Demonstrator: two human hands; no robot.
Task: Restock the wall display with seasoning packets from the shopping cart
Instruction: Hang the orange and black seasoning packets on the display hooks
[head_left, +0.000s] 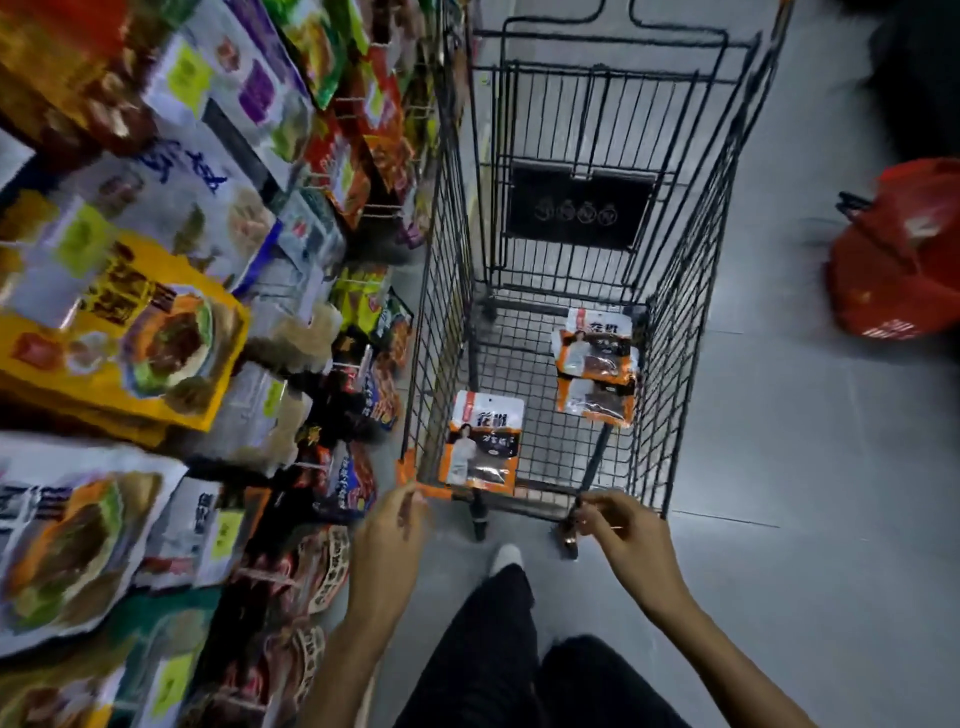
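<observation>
- Seasoning packets, flat orange-and-white plastic pouches (480, 441), lie on the mesh floor of the black wire shopping cart (691, 291). One is at the near left corner, and two overlap against the right wall.
- The right hand (618, 525) pinches the cart's dark near rim. The left hand (395, 525) curls its fingers at the orange plastic corner guard (408, 470), but blur keeps me from telling whether they are clamped on it.
- The wall display (156, 338), crowded with glossy hanging food packs, stands just beside the cart's left side.
- Risks, as I judge them:
  - A tug on the rim could roll the cart into the low-hanging packs and knock some off.
  - The basket is deep, so a reach for the far pair may be awkward, and the slick pouches could slip.
- Hard to make out:
  - No free peg or matching packs show on the blurred display.
  - The lower pouch of the right-hand pair is partly covered.
  - A red bag (898, 260) on the grey floor (779, 441) is smeared and cut off at the frame edge.
</observation>
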